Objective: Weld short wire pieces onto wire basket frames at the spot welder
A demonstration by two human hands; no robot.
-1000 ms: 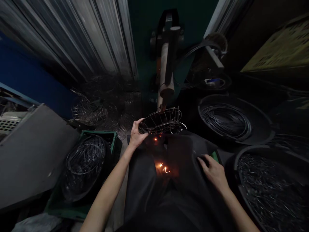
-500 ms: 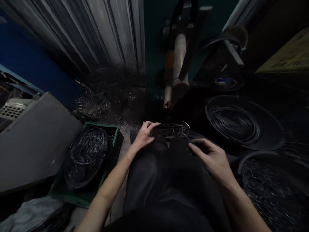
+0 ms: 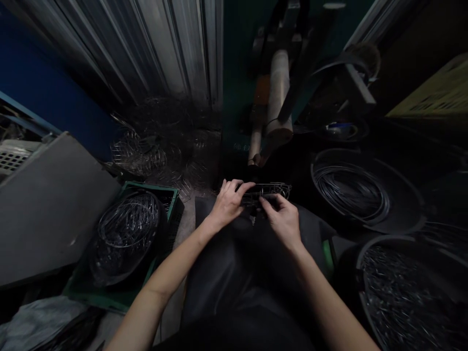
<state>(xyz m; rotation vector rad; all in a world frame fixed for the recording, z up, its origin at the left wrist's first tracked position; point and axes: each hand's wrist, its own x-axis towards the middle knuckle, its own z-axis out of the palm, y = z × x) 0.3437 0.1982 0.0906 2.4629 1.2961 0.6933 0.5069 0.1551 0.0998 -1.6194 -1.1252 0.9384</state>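
An oblong wire frame [image 3: 281, 188] made of thin metal rods lies across in front of me, just below the machine's cylinders. My left hand [image 3: 229, 201] grips its left end, thumb and fingers on either side. My right hand [image 3: 283, 214] is at the near side of the frame, fingertips pinched together by its middle. Whatever sits between those fingertips is too small and dark to make out. The frame's left end is hidden behind my left hand, and part of its near side behind my right.
A machine with a pale cylinder [image 3: 280, 92] stands ahead. On the right are a tub with coiled wire rings [image 3: 351, 191] and a bucket of small metal pieces [image 3: 402, 287]. At left, a green crate [image 3: 133, 185] holds a basin of wire parts [image 3: 127, 219]. Wire rounds [image 3: 139, 151] lie behind it.
My right hand has moved left and forward, from beyond the frame's right end to its middle. My left hand has shifted slightly right, still on the frame. The view has turned slightly.
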